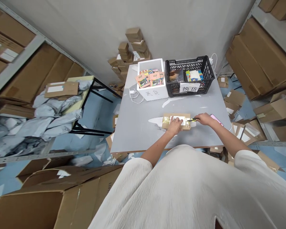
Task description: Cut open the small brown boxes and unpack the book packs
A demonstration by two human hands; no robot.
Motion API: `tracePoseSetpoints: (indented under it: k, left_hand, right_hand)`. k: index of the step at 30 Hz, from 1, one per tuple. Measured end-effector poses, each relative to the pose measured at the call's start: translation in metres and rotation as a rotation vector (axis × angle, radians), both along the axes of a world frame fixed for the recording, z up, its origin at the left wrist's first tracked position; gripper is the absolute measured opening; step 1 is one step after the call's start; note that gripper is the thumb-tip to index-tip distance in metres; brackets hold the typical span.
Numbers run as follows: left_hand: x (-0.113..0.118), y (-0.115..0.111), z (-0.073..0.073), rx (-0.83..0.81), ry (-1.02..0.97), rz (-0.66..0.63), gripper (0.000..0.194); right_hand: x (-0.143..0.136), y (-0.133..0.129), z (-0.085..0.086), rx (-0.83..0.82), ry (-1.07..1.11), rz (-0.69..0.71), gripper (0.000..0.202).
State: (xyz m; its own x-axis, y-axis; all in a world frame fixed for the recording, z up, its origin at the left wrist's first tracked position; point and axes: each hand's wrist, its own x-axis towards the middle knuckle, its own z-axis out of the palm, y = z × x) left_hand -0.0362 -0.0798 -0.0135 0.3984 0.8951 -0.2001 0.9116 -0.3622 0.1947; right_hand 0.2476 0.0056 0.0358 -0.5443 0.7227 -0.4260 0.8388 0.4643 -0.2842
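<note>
A flat, oblong brown cardboard parcel (166, 121) banded with shiny tape is pressed beneath the left hand (175, 126), fingers spread, toward the grey worktop's (135, 127) near edge, which its long axis parallels. At its right end, a slim black-and-yellow cutter (193, 120) is clamped in the right hand (203, 118).

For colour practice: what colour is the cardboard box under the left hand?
The cardboard box is light brown; head view shows it.

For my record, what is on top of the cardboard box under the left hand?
The left hand, a partly covered white label and shiny tape are on the cardboard box; a black-and-yellow tool reaches over it. What the hand covers cannot be seen.
</note>
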Motion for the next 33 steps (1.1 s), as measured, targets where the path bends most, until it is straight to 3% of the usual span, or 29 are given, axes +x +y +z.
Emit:
tracePoseSetpoints:
  k: [6, 17, 23, 27, 30, 33]
  left_hand:
    - [0.001, 0.003, 0.002, -0.017, -0.012, 0.012, 0.066]
    - [0.002, 0.007, 0.008, -0.077, -0.007, 0.011, 0.069]
    - [0.000, 0.005, 0.013, -0.073, -0.037, -0.002, 0.081]
    - [0.000, 0.012, 0.021, 0.004, -0.077, 0.085, 0.052]
    - [0.004, 0.025, 0.023, 0.050, -0.081, 0.097, 0.045]
    - [0.008, 0.036, 0.020, 0.041, -0.083, 0.038, 0.047]
  right_hand:
    - [0.021, -0.014, -0.004, -0.329, 0.219, -0.179, 0.041]
    - [0.039, -0.061, -0.023, -0.497, 0.447, -0.321, 0.053]
    - [0.052, -0.068, -0.031, -0.305, 0.491, -0.496, 0.045]
    - [0.047, -0.073, -0.025, -0.290, 0.527, -0.580, 0.040]
    - [0.036, -0.078, -0.015, -0.249, 0.516, -0.584, 0.044]
    - [0.026, -0.083, -0.008, -0.147, 0.473, -0.495, 0.049]
